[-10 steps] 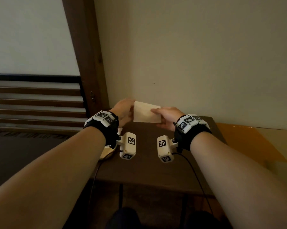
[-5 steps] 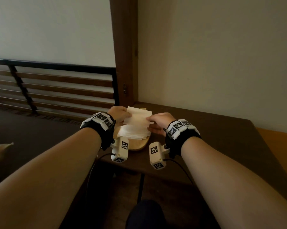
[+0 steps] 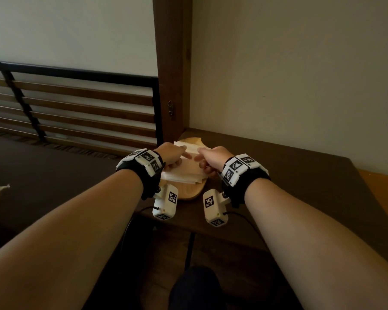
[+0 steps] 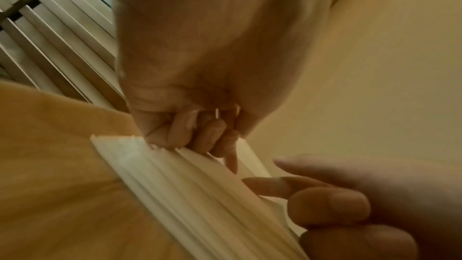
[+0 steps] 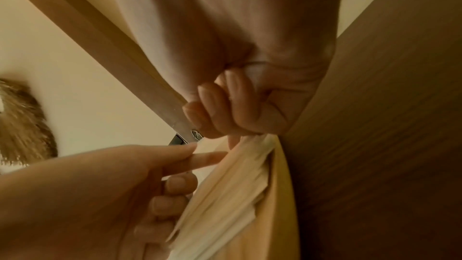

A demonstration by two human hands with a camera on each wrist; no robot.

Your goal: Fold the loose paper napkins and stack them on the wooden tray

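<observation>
A pale wooden tray (image 3: pixel 186 193) sits at the left end of a dark table (image 3: pixel 278 175) and carries a stack of folded white napkins (image 3: pixel 184 178). A folded napkin (image 3: pixel 192 166) lies on top of the stack. My left hand (image 3: pixel 171 156) pinches its left end, thumb on top and fingers curled at the edge. My right hand (image 3: pixel 211 158) pinches the right end the same way. In the left wrist view my left hand (image 4: pixel 200 141) meets the stack (image 4: pixel 175 189). In the right wrist view my right hand (image 5: pixel 220 122) curls at the stack's (image 5: pixel 230 185) end.
The table stands against a cream wall beside a wooden door post (image 3: pixel 173 74). A slatted rail (image 3: pixel 77 104) runs along the left behind a dark surface. An orange surface (image 3: pixel 380 198) adjoins the table on the right. Cables hang from both wrist cameras.
A second ago both hands held the folded napkin up in front of the wall. They have carried it left and down onto the stack on the tray.
</observation>
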